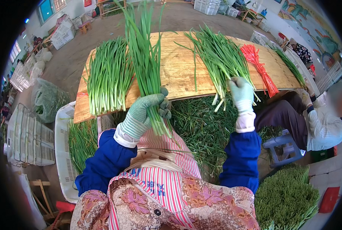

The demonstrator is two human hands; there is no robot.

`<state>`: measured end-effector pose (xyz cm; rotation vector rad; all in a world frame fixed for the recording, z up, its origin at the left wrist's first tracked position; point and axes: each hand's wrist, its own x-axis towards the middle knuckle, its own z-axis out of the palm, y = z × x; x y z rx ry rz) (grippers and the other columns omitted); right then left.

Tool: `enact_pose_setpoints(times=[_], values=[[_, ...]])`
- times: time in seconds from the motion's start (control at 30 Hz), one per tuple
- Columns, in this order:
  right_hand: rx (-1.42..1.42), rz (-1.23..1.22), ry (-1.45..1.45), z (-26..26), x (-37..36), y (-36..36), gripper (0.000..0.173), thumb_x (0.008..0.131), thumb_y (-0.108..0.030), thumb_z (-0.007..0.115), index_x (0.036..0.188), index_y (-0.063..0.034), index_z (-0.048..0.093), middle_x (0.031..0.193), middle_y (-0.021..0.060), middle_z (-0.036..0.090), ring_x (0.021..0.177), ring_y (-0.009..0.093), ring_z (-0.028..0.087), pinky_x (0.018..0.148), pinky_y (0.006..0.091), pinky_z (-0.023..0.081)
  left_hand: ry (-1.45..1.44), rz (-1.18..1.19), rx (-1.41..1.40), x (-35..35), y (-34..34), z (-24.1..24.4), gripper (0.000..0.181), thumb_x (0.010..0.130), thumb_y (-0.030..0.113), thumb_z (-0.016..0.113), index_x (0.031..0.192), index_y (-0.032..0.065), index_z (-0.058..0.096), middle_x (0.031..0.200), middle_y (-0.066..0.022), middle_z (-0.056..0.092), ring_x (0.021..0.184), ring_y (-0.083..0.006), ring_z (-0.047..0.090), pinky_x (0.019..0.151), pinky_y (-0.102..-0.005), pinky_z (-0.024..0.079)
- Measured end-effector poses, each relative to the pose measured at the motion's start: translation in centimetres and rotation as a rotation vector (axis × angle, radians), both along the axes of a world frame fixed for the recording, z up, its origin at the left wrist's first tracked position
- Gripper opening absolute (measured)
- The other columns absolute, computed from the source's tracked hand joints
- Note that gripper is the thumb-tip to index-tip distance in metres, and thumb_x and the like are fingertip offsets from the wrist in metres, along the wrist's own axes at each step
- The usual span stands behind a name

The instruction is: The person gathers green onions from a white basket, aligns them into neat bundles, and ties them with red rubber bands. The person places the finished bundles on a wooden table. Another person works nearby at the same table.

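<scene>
My left hand (143,113), in a green-and-white striped glove with grey fingertips, is closed around a bunch of garlic chives (145,63). The bunch stands roughly upright, its pale cut ends poking out below the fist. A flat row of chives (110,77) lies to its left on the wooden board (176,66). On the right, my gloved right hand (240,90) pinches a chive stalk at the lower end of a looser pile of chives (217,54). The pinched ends are partly hidden by the fingers.
Red plastic ties (257,64) lie right of the loose pile. A co-worker (323,120) sits at the board's right end near a blue stool (284,148). A white crate of chives (63,149) stands at left; leaf scraps (202,123) cover the floor below. Chives (286,198) are heaped lower right.
</scene>
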<state>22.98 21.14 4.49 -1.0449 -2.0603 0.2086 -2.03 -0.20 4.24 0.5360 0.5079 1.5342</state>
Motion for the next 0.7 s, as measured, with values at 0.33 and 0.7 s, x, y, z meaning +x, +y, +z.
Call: enact_pose_setpoints(times=[0.33, 0.7], values=[[-0.438, 0.374, 0.447, -4.3, -0.4, -10.4, 0.021, 0.081, -0.002, 0.06, 0.102, -0.0019, 0.062, 0.073, 0.0042, 0.062, 0.061, 0.01, 0.055, 0.054, 0.0238, 0.045, 0.085, 0.109, -0.114, 2.7, 1.5, -3.5, 0.034, 0.084, 0.015, 0.061, 0.113, 0.0017, 0.05, 0.091, -0.012, 0.063, 0.071, -0.0187, 0.062, 0.069, -0.0405, 0.054], [-0.957, 0.414, 0.894, -8.0, -5.4, -14.5, 0.012, 0.086, -0.009, 0.056, 0.091, 0.0004, 0.062, 0.077, 0.0013, 0.061, 0.067, 0.007, 0.053, 0.061, 0.0201, 0.043, 0.141, 0.271, -0.248, 5.9, 1.8, -4.7, 0.025, 0.074, -0.002, 0.065, 0.097, -0.0009, 0.056, 0.082, -0.0112, 0.064, 0.065, -0.0194, 0.062, 0.057, -0.0289, 0.053]])
